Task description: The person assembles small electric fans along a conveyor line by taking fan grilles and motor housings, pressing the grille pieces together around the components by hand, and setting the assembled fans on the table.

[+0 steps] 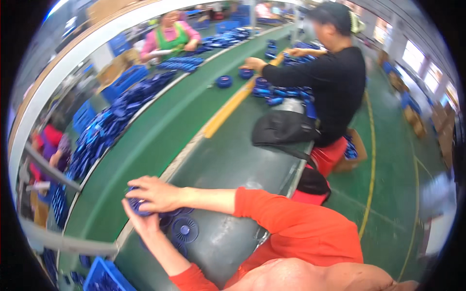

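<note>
Both my hands are closed round one dark blue round fan grille [139, 205] above the edge of the green conveyor belt. My right hand [158, 193] reaches over it from above with its fingers bent across the top. From below, my left hand [144, 223] supports it, thumb and fingers against the rim. Fingers cover much of the part. Close by my wrists, several more blue ribbed fan grilles [185, 229] lie on the dark green worktable [221, 242], partly hidden under my right forearm.
The green conveyor belt [162, 119] runs up and away, carrying round blue parts [224, 81]. A black bag [281, 128] rests farther along the table. A co-worker in black [335, 82] reaches over the belt. A blue crate [104, 276] stands at lower left; blue parts [104, 123] pile beyond the belt.
</note>
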Action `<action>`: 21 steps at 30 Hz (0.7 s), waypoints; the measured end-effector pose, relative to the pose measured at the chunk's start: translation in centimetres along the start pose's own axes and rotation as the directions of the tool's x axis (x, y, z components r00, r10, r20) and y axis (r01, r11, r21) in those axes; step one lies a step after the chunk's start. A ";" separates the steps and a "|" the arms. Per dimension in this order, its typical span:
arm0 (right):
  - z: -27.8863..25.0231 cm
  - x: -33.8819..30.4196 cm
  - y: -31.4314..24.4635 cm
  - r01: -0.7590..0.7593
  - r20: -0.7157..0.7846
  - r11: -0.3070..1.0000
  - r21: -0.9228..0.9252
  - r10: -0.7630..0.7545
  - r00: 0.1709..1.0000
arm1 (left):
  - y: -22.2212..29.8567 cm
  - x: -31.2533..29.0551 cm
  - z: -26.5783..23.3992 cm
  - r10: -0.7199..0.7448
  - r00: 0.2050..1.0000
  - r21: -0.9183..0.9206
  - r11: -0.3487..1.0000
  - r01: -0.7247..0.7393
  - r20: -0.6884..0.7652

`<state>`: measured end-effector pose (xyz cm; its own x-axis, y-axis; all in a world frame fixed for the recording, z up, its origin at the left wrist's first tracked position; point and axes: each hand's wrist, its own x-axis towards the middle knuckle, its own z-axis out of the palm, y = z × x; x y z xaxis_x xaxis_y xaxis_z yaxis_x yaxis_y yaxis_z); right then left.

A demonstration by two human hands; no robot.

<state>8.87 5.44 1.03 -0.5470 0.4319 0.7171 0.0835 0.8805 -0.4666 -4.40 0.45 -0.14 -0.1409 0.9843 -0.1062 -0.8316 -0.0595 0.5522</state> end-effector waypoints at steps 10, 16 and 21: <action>0.5 -0.8 -0.8 -0.160 0.071 0.874 0.460 0.144 0.987 | -3.6 -3.3 6.6 0.685 0.724 0.516 0.652 -0.555 -0.086; 1.1 0.2 -2.5 -0.070 0.024 0.490 0.869 0.100 0.995 | -4.9 -3.2 6.1 0.874 0.434 0.747 0.137 -0.651 0.218; 2.1 0.6 -1.3 -0.172 0.102 0.409 0.896 0.188 0.977 | -3.8 -1.7 3.3 0.847 0.441 0.768 0.062 -0.637 0.297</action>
<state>6.69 4.10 0.98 -0.6036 0.5673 0.5602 -0.6184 0.1103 -0.7781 0.82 -0.50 0.66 -0.6070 0.4326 0.6667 0.4507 -0.5035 0.7371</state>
